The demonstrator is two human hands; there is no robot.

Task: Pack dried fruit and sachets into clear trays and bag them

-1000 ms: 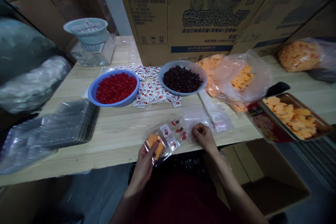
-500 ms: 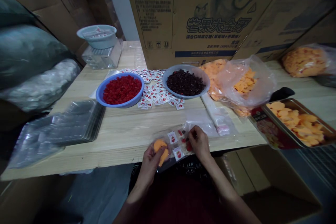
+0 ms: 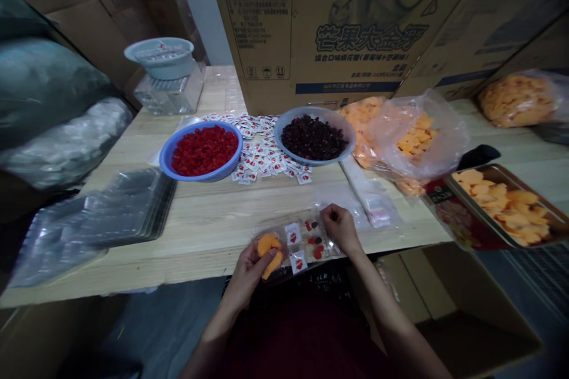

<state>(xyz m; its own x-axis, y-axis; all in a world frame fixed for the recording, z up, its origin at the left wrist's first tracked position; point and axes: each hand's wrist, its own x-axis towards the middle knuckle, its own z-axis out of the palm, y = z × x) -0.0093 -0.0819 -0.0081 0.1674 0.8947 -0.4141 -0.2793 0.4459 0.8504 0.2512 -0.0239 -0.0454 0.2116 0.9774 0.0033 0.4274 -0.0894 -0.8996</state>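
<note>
Near the table's front edge, my left hand [image 3: 251, 267] is closed on the left end of a clear plastic tray [image 3: 305, 249], thumb on top. Orange slices [image 3: 268, 243] lie in that end, beside the thumb. Two white sachets [image 3: 293, 234] with red print sit in the tray's middle, and small red and dark dried pieces [image 3: 316, 241] at its right end. Clear film seems to surround the tray. My right hand [image 3: 341, 229] pinches clear plastic at the far right corner; I cannot tell film from tray rim there.
Behind stand a blue bowl of red pieces [image 3: 164, 160], a bowl of dark pieces [image 3: 279, 141] and scattered sachets [image 3: 267, 157]. Stacked clear trays [image 3: 128, 207] lie left. To the right are an open bag of orange slices [image 3: 386, 142], a tin [image 3: 489, 219] and, below, an open carton [image 3: 427, 290].
My right hand has moved from over the red and dark pieces up and right to the tray's far corner, uncovering those pieces. My left hand keeps its hold, shifted slightly left.
</note>
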